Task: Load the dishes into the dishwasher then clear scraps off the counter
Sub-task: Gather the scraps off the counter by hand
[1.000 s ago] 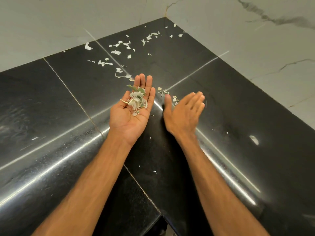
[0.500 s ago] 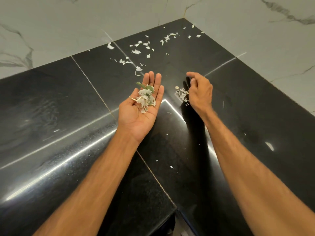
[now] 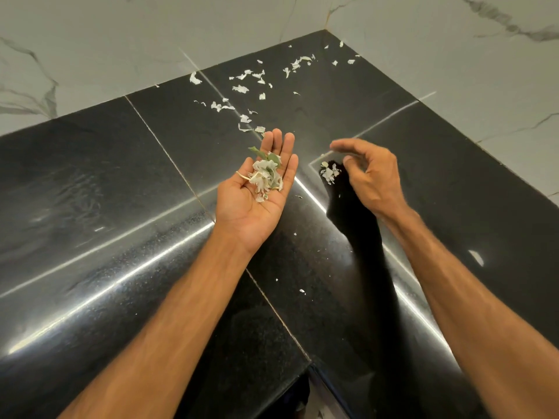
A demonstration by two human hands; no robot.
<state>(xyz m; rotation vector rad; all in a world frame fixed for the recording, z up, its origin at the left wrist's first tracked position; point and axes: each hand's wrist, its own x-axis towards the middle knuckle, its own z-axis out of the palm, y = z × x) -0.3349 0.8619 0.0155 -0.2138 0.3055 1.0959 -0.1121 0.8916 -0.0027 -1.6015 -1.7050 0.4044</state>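
Note:
My left hand (image 3: 257, 195) is held palm up above the black counter (image 3: 121, 182), cupping a small heap of pale and green vegetable scraps (image 3: 266, 173). My right hand (image 3: 372, 176) hovers to the right of it, fingers curled and apart, just beside a little pile of scraps (image 3: 329, 173) lying on the counter. It holds nothing that I can see. More white scraps (image 3: 242, 89) are strewn across the counter toward the far corner.
Marble-look walls (image 3: 453, 55) meet at the corner behind the counter. The counter's inner edge (image 3: 308, 362) drops away near the bottom centre. A few tiny crumbs (image 3: 302, 291) lie between my forearms.
My right hand has shifted right and opened from a pinch, leaving the small pile beside it. My left hand stays palm up with its scraps.

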